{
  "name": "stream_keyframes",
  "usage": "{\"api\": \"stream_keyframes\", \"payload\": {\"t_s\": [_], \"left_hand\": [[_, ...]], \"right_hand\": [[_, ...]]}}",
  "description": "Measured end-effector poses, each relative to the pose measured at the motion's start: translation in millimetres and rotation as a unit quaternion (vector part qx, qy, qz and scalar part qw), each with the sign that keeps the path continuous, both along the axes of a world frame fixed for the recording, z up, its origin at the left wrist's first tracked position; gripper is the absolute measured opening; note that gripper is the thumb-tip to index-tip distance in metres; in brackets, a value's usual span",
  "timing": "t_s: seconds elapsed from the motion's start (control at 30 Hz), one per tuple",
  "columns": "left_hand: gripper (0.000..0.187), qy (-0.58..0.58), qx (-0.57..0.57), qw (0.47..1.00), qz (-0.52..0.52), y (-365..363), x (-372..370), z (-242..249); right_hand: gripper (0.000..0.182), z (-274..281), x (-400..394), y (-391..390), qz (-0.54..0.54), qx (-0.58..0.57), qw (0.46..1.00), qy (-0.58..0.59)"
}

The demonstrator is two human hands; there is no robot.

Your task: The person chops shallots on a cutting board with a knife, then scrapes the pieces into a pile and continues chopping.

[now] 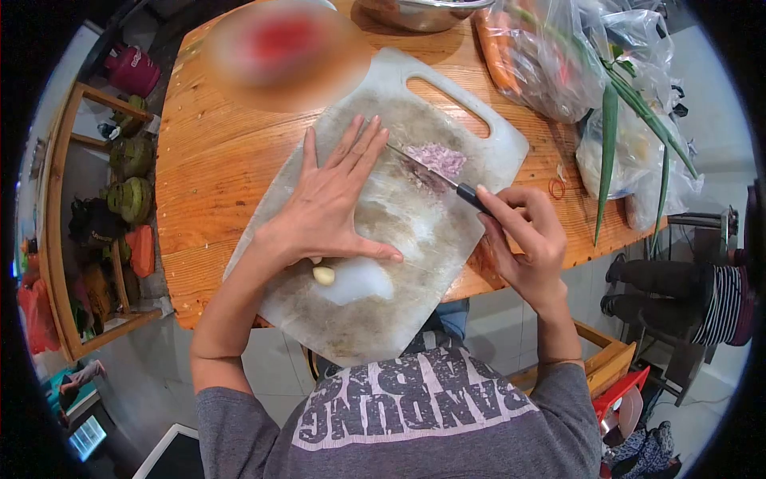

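Observation:
A white cutting board (487, 140) lies on the wooden table (207, 176). My left hand (331, 203) rests flat on the board, fingers spread, palm down, with its fingertips on the knife's tip. My right hand (527, 235) grips the black handle of a knife (435, 172) whose blade runs across the board toward the left hand. Under the blade lies a small pile of minced purple shallot (437, 160). A peeled garlic clove (324, 275) sits on the board just below my left wrist.
Plastic bags (558, 64) with carrots, vegetables and green onions (610, 136) crowd the table's right end. A metal bowl (419, 12) stands at the far edge. A red rubber band (556, 188) lies by the board. Wooden shelves (88, 215) stand left, a wooden chair (606, 359) below right.

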State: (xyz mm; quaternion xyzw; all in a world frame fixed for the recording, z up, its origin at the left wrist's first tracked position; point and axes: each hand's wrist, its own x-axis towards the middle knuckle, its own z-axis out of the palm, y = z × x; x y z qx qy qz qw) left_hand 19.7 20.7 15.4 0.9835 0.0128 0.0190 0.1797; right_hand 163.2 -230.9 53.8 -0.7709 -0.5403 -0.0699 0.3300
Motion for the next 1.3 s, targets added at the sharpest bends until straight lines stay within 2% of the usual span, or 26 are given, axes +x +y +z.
{"api": "stream_keyframes", "payload": {"t_s": [0.17, 0.27, 0.37, 0.5, 0.6, 0.73, 0.77, 0.87, 1.07, 1.1, 1.23, 1.3], "left_hand": [[0.149, -0.006, -0.009, 1.0, 0.009, 0, -1, -2], [0.149, 0.033, 0.001, 0.999, 0.005, -2, -1, 4], [0.148, 0.012, -0.018, 1.0, 0.017, -2, -1, 2], [0.148, 0.002, -0.004, 1.0, 0.012, -2, -3, -1], [0.148, -0.015, -0.009, 1.0, 0.012, -1, 0, -3], [0.147, -0.015, -0.012, 1.0, 0.016, -2, -2, -4], [0.147, -0.023, -0.016, 0.999, 0.02, -1, 1, -3], [0.147, 0.005, 0.018, 1.0, 0.006, -3, -1, 0], [0.148, 0.016, -0.007, 1.0, 0.003, -2, 0, 5], [0.148, 0.016, -0.003, 1.0, 0.002, -1, 1, 5], [0.147, 0.016, -0.007, 1.0, -0.001, -3, -1, 2], [0.147, 0.003, -0.002, 1.0, 0.007, 1, -1, 2]], "right_hand": [[0.044, -27, 6, 3, -0.022, 0.016, 0.999, 0.038], [0.043, -8, 1, -1, -0.029, 0.003, 0.999, 0.029], [0.042, -27, 1, 6, -0.028, 0.011, 1.0, 0.001], [0.042, -9, 1, 4, -0.036, 0.01, 0.997, -0.065], [0.043, -30, 9, 8, -0.033, -0.002, 0.999, -0.011], [0.042, -19, -2, 7, -0.035, -0.009, 0.999, -0.027], [0.042, -31, 6, 5, -0.023, 0.0, 1.0, -0.018], [0.044, -5, -8, -3, -0.013, -0.006, 0.998, -0.06], [0.045, -28, -17, -4, -0.048, 0.002, 0.998, 0.03], [0.046, -20, -15, -7, -0.029, -0.005, 0.999, -0.012], [0.045, -34, -7, 3, -0.031, 0.009, 0.999, -0.003], [0.044, -13, -2, 3, -0.025, 0.004, 0.999, -0.038]]}}
